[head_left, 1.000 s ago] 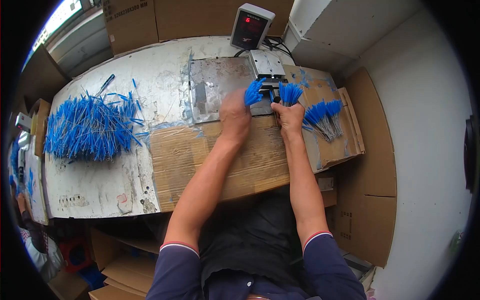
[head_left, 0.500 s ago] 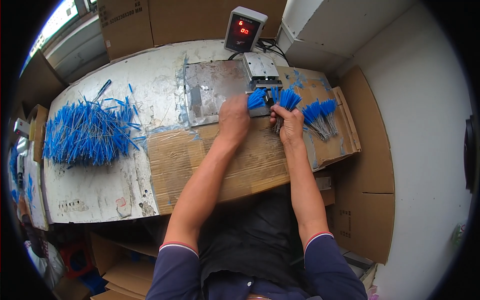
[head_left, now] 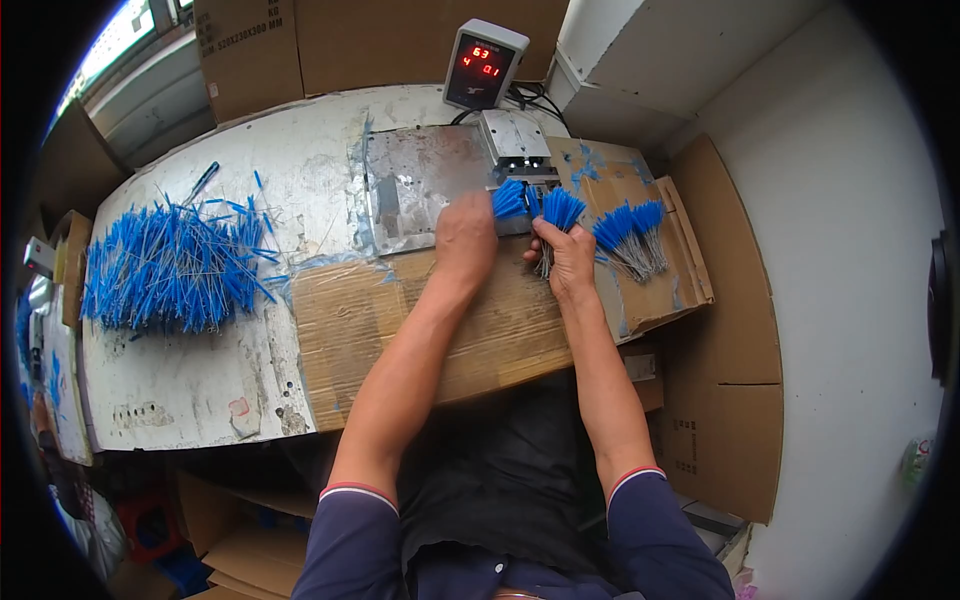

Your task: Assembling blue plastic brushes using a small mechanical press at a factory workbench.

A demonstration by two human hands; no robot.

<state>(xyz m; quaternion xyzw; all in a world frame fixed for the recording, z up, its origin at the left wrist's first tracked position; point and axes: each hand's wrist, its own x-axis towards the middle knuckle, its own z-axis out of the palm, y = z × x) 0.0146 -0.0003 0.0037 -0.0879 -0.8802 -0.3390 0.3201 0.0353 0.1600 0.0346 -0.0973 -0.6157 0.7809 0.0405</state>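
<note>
My left hand (head_left: 465,235) grips a small bunch of blue-tipped thin sticks (head_left: 508,198), held up to a small metal machine (head_left: 517,148) at the back of the table. My right hand (head_left: 566,258) holds a second fanned bunch of blue-tipped sticks (head_left: 561,211) just right of the first. Both hands sit close together over a metal plate (head_left: 410,190) and a sheet of cardboard (head_left: 410,320).
A large heap of blue sticks (head_left: 170,265) lies at the table's left. A finished bunch of blue-tipped sticks (head_left: 630,235) rests on cardboard at the right. A grey counter box with red digits (head_left: 483,65) stands behind the machine. Cardboard boxes (head_left: 330,40) line the back.
Both hands stay at the machine with their bunches; the view has shifted slightly and the digits on the counter have changed.
</note>
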